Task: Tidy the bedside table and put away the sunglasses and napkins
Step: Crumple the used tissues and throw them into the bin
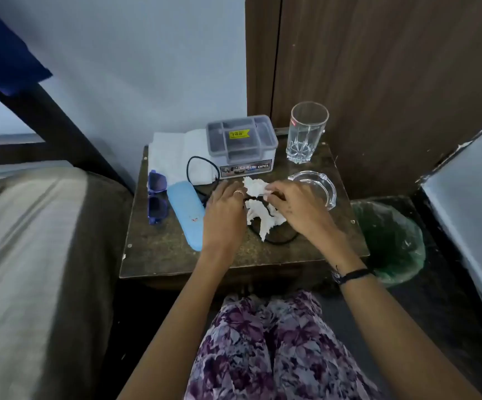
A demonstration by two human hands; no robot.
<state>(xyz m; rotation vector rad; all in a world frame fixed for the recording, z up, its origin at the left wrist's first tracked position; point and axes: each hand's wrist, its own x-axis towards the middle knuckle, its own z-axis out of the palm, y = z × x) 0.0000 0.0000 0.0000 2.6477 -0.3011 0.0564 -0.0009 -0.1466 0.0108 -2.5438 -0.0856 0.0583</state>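
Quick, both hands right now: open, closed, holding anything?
Left hand: open, fingers resting by the crumpled napkins, no clear grip.
Right hand: fingers pinching the upper crumpled napkin.

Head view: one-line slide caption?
Both hands, left hand and right hand, gather crumpled napkins on the bedside table.

The tabletop [159,249] carries one pair of sunglasses [157,197], one blue case [186,214], two crumpled napkins [255,186], one stack of folded napkins [173,153], one plastic box [242,145], one drinking glass [306,131], one glass ashtray [319,186] and one black cable [196,168]. One bin [392,241] stands beside it.
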